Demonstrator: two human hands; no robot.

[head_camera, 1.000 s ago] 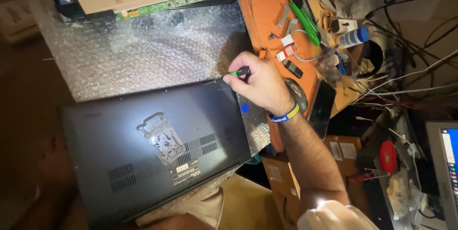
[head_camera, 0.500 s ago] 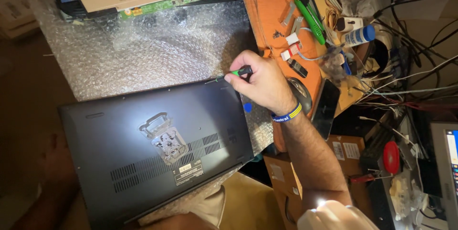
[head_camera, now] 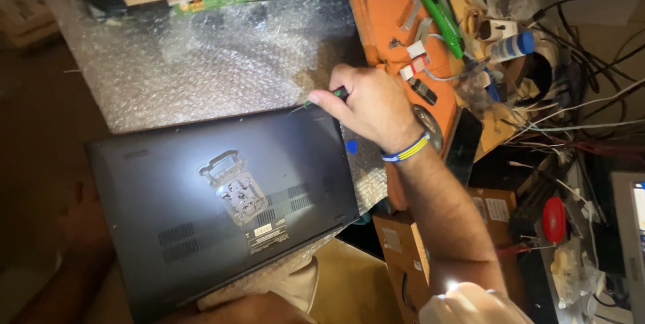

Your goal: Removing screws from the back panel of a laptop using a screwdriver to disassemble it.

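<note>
Your right-hand fingers (head_camera: 322, 98) are pressed together, pinching a small green-and-black screwdriver (head_camera: 327, 96); its tip touches the far right corner of the upturned black laptop (head_camera: 222, 203). Your right hand (head_camera: 373, 106) wears a blue-and-yellow wristband (head_camera: 405, 150). Your left hand (head_camera: 80, 220) rests at the laptop's left edge in shadow; you cannot tell its finger state. The laptop lies on bubble wrap (head_camera: 201, 55), near an orange mat (head_camera: 386, 12).

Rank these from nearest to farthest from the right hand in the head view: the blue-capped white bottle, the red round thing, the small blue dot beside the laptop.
From the right hand:
1. Small blue dot, just below the hand, by the laptop's right edge.
2. Blue-capped white bottle, up and right on the cluttered bench.
3. Red round thing, far lower right among the cables.
</note>
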